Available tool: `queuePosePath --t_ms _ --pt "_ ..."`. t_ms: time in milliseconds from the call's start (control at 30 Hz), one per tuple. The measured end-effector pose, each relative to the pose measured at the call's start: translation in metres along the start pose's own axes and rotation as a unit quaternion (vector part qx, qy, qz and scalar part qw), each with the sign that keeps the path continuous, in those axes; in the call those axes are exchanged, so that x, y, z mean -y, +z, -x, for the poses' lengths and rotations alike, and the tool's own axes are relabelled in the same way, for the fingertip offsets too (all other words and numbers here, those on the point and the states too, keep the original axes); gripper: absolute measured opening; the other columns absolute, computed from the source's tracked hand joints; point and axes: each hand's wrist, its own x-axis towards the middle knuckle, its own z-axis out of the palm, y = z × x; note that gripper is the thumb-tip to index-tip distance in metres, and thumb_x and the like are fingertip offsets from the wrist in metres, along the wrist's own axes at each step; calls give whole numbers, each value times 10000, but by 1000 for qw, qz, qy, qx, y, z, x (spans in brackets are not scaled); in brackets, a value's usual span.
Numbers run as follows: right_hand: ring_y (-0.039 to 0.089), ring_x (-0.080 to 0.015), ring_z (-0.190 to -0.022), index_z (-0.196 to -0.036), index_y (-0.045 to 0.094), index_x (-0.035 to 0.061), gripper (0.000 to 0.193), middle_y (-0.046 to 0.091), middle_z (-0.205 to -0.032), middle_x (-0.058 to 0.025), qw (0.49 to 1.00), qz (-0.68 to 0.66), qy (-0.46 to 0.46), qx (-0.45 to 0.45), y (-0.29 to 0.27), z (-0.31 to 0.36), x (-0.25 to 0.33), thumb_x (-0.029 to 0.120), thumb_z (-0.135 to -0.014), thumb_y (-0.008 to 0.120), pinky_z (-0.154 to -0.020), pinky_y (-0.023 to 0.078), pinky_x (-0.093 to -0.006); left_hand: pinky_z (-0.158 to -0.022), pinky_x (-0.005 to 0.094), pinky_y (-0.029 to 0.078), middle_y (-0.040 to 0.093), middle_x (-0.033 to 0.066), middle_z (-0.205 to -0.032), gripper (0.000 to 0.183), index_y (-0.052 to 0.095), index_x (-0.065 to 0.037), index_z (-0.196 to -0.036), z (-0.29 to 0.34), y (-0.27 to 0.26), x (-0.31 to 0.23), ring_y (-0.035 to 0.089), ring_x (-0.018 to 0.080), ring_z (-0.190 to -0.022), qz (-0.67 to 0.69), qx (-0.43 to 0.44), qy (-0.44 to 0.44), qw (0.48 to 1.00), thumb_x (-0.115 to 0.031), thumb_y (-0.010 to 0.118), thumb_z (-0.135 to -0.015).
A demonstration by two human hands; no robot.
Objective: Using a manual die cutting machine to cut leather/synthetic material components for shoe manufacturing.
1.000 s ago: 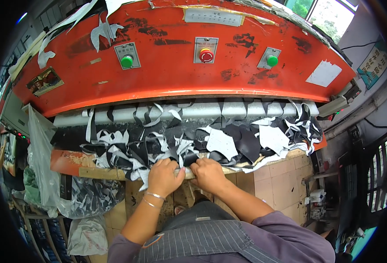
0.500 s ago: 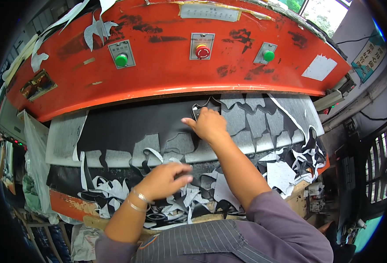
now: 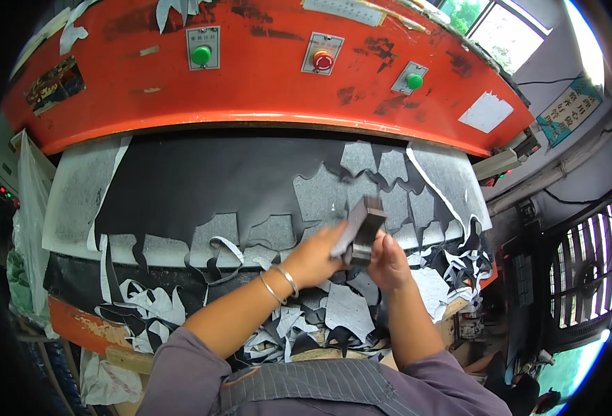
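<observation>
While a striped apron (image 3: 313, 388) and purple sleeves (image 3: 184, 371) filled the nearest part of the view, both forearms reached forward over a worn wooden ledge (image 3: 129, 359). A tangle of black and white scraps (image 3: 157, 305) lay along the front of the bench, with a broad pale piece (image 3: 348, 312) among them, between the forearms. Two bracelets (image 3: 283, 283) circled the left wrist.

The left hand (image 3: 313, 258) had its fingers closed on the near left side of a dark, box-like cutter (image 3: 367, 225), their tips partly hidden. The right hand (image 3: 392, 265) touched the cutter's right side, its fingers bunched upward; whether they gripped it, one could not tell. The cutter was held tilted between the hands, above the right half of a black sheet (image 3: 195, 180), and blur hid its finer shape. A pale grey surface showed on its left side.

Beneath, the sheet lay across a whitish board (image 3: 73, 197), with grey angular patches along its near edge and right part. Beyond rose the red machine front (image 3: 264, 87), with a red button (image 3: 323, 61) between two green buttons (image 3: 201, 55). Farthest off, at the upper right, was a bright window (image 3: 510, 38).
</observation>
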Motion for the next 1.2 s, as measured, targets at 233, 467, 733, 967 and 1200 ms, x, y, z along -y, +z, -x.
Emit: queuePosePath --t_ms 233,467,733,967,1200 --pt "583 -72 -746 -1030 604 10 238 643 -849 -4 921 358 145 -56 -5 7 38 226 -931 583 -660 455 -233 -795 432 488 643 232 -936 330 617 -1 -1001 30 -29 -34 612 414 -906 -7 236 -172 956 -311 602 -886" --pt "564 -348 -962 -1014 620 29 253 631 -840 -174 546 820 -137 100 -36 -126 40 240 -875 605 -960 365 -465 -815 376 501 586 173 -1103 715 532 -30 -1264 20 -71 -36 620 283 -953 26 330 -96 939 -458 766 -742" --pt "553 -309 -1058 -1065 622 41 371 643 -984 -151 475 838 -253 91 -62 -210 -6 272 -780 678 -1040 341 -446 -1057 404 328 520 207 -1295 788 424 -20 -1359 -73 -73 67 468 354 -1230 -270 -169 -171 932 -334 774 -727" --pt "521 -330 -1156 -1205 551 -24 489 609 -1165 -195 577 761 -173 -240 -61 -181 -43 171 -781 694 -1011 316 -485 -1086 425 274 536 212 -1303 790 430 -36 -1365 -109 -60 96 457 296 -1273 -278 -202 -205 917 -371 765 -733" --pt "594 -360 -1004 -1146 584 -36 353 651 -1038 -205 587 732 -228 -260 -88 -211 -27 90 -818 613 -905 423 -440 -1084 415 285 608 183 -1217 744 496 -25 -1312 -130 -47 99 468 269 -1271 -281 -224 -203 911 -392 765 -724"
